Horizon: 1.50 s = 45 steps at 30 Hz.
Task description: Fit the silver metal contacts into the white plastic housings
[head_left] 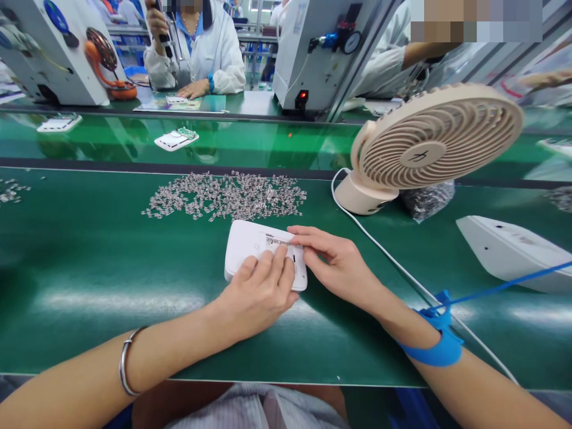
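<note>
A white plastic device housing (241, 241) with rounded corners lies at a slant on the green bench, a small speaker-hole pattern and an open recess (272, 239) with metal parts on its upper face. My left hand (259, 292) lies over its near side, fingers curled with tips at the recess; its thumb is mostly hidden. From the right, my right hand (337, 259) grips the housing's edge, its index fingertip by the recess and the thumb lower down. Just beyond the housing spreads a loose pile of small metal contact pieces (236, 196).
A beige fan (429, 149) stands at right, its white cable (393, 256) running toward me. A blue wrist strap (435, 345) with a cord circles my right wrist. Behind, a green conveyor (250, 140) carries a white housing with a circuit board (176, 139); a co-worker (218, 53) sits across.
</note>
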### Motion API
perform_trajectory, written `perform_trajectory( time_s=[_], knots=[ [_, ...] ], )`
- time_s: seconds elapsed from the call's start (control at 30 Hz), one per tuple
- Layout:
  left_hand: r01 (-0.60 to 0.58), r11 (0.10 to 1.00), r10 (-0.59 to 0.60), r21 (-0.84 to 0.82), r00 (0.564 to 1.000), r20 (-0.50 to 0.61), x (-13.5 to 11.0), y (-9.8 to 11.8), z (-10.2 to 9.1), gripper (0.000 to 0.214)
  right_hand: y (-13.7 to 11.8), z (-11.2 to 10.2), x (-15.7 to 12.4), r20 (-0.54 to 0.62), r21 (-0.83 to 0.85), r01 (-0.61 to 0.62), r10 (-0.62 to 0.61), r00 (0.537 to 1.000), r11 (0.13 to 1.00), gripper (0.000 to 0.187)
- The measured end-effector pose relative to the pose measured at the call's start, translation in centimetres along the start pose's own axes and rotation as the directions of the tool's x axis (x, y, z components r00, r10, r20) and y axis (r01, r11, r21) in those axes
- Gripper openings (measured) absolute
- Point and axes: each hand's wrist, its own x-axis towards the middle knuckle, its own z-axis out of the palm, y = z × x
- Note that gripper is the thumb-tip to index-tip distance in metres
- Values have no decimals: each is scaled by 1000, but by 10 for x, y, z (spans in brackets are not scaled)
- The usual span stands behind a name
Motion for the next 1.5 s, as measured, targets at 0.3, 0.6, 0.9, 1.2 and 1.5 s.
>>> perform_trajectory(
  time_s=[0.3,0.6,0.9,1.2,1.5],
  knots=[
    [9,1000,-9,-15,999,-52,-2,-1,5,40,6,3,-10,-18,-167,178,-184,983,970,32],
    [16,1000,-17,-19,998,-63,0,-1,5,38,5,6,-10,-69,-214,210,-230,971,954,28],
    [16,999,-18,-29,997,-70,0,-1,6,38,5,9,-13,-48,-237,200,-217,975,951,27],
    [8,1000,-10,-22,997,-78,-2,-2,6,39,4,10,-15,-54,-230,178,-195,979,957,28],
    [20,1000,-22,-24,997,-75,-1,-1,7,38,5,10,-13,-26,-326,249,-272,962,912,25]
  ],
)
